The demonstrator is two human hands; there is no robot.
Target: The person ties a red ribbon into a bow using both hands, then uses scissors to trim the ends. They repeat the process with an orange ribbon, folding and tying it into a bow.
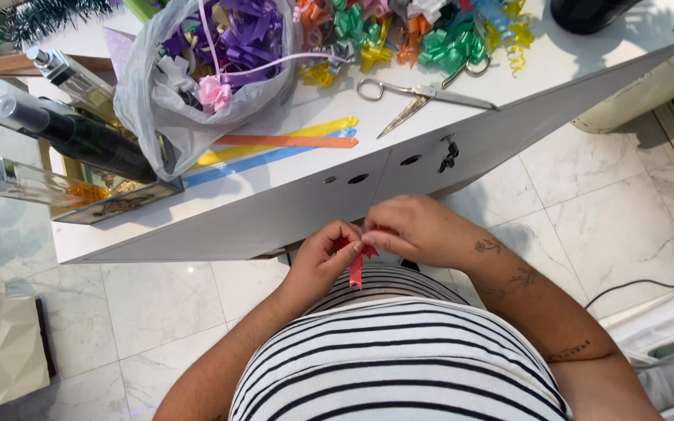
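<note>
Scanning left to right, we log:
Bottles (72, 132): lying in a tray on the bench (290, 195).
Bag (189, 86): plastic, open, full of purple and pink bows.
Strips (282, 142): yellow, orange, blue, flat, unused.
Left hand (323, 261): pinching red ribbon (357, 263).
Right hand (423, 230): pinching the same ribbon, below bench edge.
Progress: we judge the bow early, few folds.
Scissors (419, 97): open, idle.
</note>
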